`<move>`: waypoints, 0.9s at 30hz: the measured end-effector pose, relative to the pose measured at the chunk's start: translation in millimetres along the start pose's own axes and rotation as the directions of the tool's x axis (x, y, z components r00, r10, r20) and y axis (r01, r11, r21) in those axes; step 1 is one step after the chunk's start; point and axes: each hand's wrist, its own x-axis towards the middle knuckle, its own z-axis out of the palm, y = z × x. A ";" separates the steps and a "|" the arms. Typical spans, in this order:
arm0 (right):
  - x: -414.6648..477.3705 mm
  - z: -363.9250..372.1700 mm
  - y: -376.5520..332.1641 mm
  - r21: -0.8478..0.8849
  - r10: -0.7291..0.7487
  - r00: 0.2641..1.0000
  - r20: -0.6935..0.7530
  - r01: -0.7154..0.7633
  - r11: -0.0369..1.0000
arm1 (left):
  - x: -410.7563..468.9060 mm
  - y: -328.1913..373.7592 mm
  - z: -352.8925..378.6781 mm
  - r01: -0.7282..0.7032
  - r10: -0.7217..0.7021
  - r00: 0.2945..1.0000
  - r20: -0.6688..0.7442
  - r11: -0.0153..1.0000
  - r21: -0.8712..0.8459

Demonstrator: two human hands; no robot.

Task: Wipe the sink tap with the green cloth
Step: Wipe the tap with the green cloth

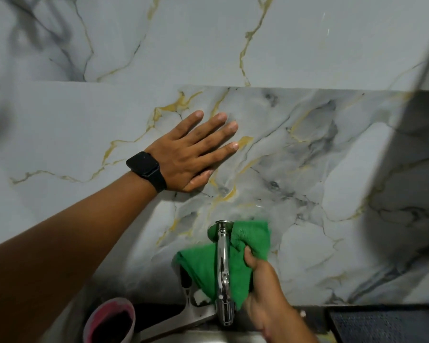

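Cloth: green cloth (248,246) is draped around the back and both sides of the sink tap (223,268), bunched up near the wall fitting and hanging in a loose fold on the left.
Tap: chrome spout comes out of the marble wall (307,149) and runs down toward the camera, its outlet over the steel sink (208,337); the front of the spout is bare and shiny, the cloth sits behind it.
Right hand: right hand (265,293) grips the cloth from the right of the spout, fingers closed into the fabric, thumb up on the fold; held this way, probably so the cloth can be dragged along the pipe.
Left hand: left hand (196,149) lies flat on the wall above and left of the tap, fingers spread and straight, holding nothing; it looks like a brace for leaning in over the sink.
Wrist: black watch (148,170) on the left wrist.
Step, as I judge it: wiping is under way on the upper spout and fitting; the lower end toward the outlet looks yet to be covered.
Around: pink-rimmed cup (109,320) at the sink's left edge; dark textured mat (382,323) on the right.
In the way: tap handle (186,285), partly hidden under the hanging fold, could snag the cloth; the cup stands well apart from the stroke.
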 end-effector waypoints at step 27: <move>-0.2 -20.0 26.0 -0.156 0.113 0.992 0.051 -0.104 0.982 | 3.4 0.0 -4.5 -0.014 0.010 0.998 0.062 0.998 0.067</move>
